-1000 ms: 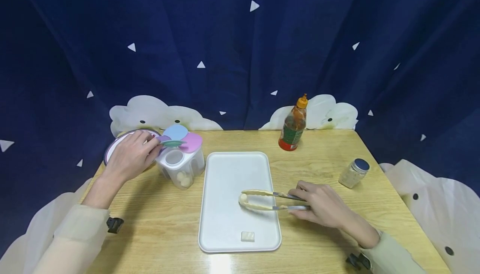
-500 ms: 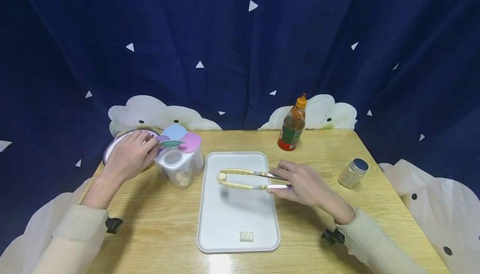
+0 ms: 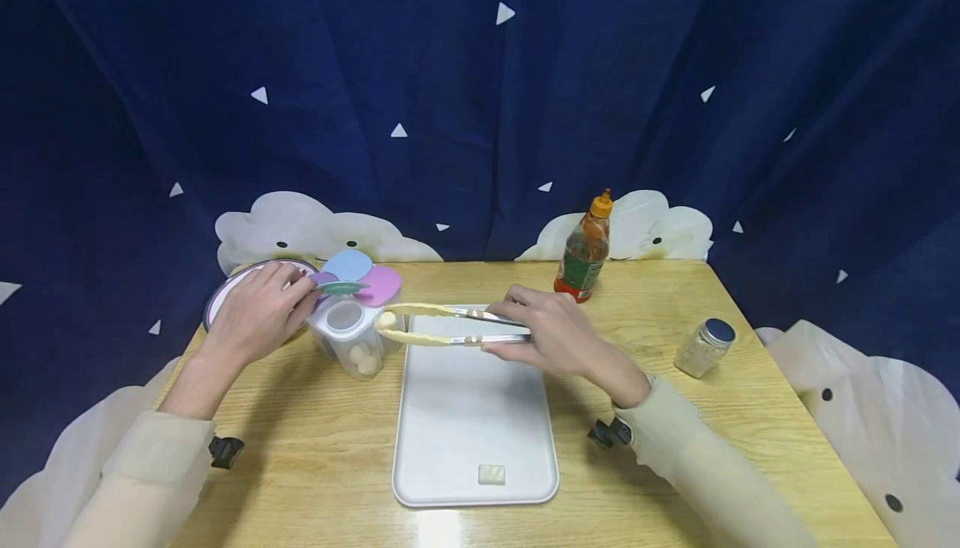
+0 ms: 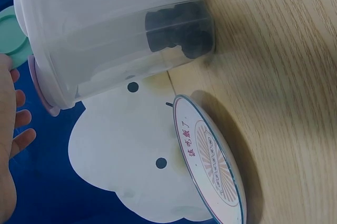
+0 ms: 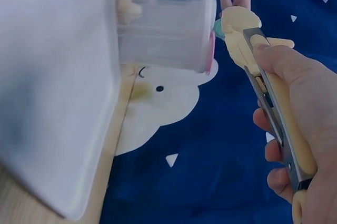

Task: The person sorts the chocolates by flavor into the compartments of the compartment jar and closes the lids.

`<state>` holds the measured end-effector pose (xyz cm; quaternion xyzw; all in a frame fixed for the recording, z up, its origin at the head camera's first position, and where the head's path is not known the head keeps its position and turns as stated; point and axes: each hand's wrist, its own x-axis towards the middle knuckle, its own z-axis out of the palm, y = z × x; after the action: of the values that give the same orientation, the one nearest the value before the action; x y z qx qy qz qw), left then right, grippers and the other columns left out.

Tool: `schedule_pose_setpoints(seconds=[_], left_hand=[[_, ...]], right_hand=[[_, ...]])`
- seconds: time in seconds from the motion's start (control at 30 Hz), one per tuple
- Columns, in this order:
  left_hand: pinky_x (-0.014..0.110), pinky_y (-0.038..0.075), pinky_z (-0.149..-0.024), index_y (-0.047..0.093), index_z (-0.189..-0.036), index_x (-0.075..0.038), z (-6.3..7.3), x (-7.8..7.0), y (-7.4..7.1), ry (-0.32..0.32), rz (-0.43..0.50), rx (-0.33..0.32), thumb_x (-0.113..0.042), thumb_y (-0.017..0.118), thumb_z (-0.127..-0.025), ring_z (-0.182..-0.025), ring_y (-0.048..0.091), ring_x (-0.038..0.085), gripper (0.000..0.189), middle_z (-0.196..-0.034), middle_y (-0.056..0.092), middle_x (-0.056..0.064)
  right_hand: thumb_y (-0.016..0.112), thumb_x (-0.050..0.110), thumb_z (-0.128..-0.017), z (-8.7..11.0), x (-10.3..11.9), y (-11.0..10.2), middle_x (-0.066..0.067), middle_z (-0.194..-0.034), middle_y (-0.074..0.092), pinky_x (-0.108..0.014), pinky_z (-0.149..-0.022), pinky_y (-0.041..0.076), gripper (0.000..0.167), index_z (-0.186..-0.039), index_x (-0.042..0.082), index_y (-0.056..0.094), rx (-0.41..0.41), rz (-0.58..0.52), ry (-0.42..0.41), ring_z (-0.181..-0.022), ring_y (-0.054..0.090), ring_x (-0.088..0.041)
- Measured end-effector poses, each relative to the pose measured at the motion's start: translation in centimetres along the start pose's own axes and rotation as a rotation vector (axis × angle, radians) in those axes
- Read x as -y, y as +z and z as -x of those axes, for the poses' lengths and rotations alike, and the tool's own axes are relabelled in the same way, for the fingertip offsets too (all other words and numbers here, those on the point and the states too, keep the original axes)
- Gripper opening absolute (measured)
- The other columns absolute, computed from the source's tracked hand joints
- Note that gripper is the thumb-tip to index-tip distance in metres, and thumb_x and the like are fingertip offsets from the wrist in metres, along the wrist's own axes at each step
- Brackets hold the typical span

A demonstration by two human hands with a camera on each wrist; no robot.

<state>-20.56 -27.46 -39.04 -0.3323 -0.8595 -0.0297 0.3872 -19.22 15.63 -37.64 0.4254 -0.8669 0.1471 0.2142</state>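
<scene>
My left hand (image 3: 258, 310) pinches the raised green lid (image 3: 341, 288) of a clear, divided storage container (image 3: 352, 343). Beneath that lid is a round opening, and pale pieces lie at the bottom of this compartment. My right hand (image 3: 551, 333) grips a pair of tongs (image 3: 420, 309) with cream tips and metal arms. Between the tips sits a small, round, cream-coloured piece (image 3: 387, 320), just right of the opening. In the left wrist view, dark pieces (image 4: 181, 26) fill the bottom of another compartment. Pink, blue and purple lids cover the other parts.
A white tray (image 3: 476, 423) lies mid-table with a small pale rectangular block (image 3: 491, 474) near its front edge. Behind my left hand stands a patterned plate (image 4: 210, 166). A sauce bottle (image 3: 583, 260) and a blue-capped jar (image 3: 705, 348) stand to the right.
My right hand has moved left and away from me, lifting the tongs and the round piece from the tray to beside the container opening. My left hand stays on the green lid.
</scene>
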Motion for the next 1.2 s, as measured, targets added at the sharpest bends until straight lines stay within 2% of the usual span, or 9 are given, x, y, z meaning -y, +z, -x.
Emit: schedule_pose_setpoints(seconds=[0.17,0.37,0.63,0.9,1.2], left_hand=[[0.051,0.054,-0.075,0.065,-0.094,-0.004,0.1,0.0,0.1,0.004,-0.002,-0.016,-0.039,0.034,-0.114,-0.084,0.063,0.038,0.051,-0.084,0.061,0.015],[0.05,0.052,-0.072,0.064,-0.092,-0.004,0.0,0.1,0.0,0.013,0.0,-0.038,-0.037,0.036,-0.114,-0.082,0.062,0.037,0.049,-0.082,0.06,0.013],[0.05,0.052,-0.073,0.065,-0.093,-0.004,0.1,0.1,0.1,0.011,0.004,-0.035,-0.037,0.035,-0.115,-0.083,0.063,0.037,0.049,-0.083,0.06,0.014],[0.049,0.052,-0.072,0.065,-0.092,-0.005,0.1,0.1,0.2,0.006,0.009,-0.034,-0.04,0.031,-0.115,-0.082,0.062,0.037,0.054,-0.082,0.06,0.013],[0.049,0.052,-0.073,0.065,-0.093,-0.005,0.2,0.1,0.3,0.004,0.012,-0.039,-0.04,0.032,-0.115,-0.083,0.063,0.037,0.053,-0.083,0.061,0.013]], right_hand=[[0.084,0.053,-0.082,-2.3,0.7,0.7,0.004,-0.095,0.071,-0.022,-0.051,0.04,0.048,-0.114,0.017,0.08,-0.008,0.005,-0.013,-0.068,0.061,-0.008],[0.08,0.057,-0.085,-4.5,1.3,1.9,0.006,-0.096,0.071,-0.021,-0.052,0.038,0.048,-0.115,0.02,0.079,0.043,-0.004,0.014,-0.066,0.056,-0.007],[0.08,0.057,-0.085,-5.7,1.4,2.8,0.006,-0.097,0.071,-0.023,-0.053,0.038,0.047,-0.118,0.023,0.079,0.086,-0.021,0.058,-0.067,0.057,-0.008],[0.081,0.057,-0.084,-4.7,0.8,2.0,0.005,-0.098,0.071,-0.021,-0.054,0.036,0.051,-0.119,0.022,0.078,0.093,-0.032,0.067,-0.067,0.055,-0.008],[0.085,0.054,-0.078,-0.5,-0.7,-0.5,0.004,-0.092,0.068,-0.018,-0.05,0.028,0.052,-0.115,0.018,0.08,0.019,0.016,0.003,-0.064,0.05,-0.006]])
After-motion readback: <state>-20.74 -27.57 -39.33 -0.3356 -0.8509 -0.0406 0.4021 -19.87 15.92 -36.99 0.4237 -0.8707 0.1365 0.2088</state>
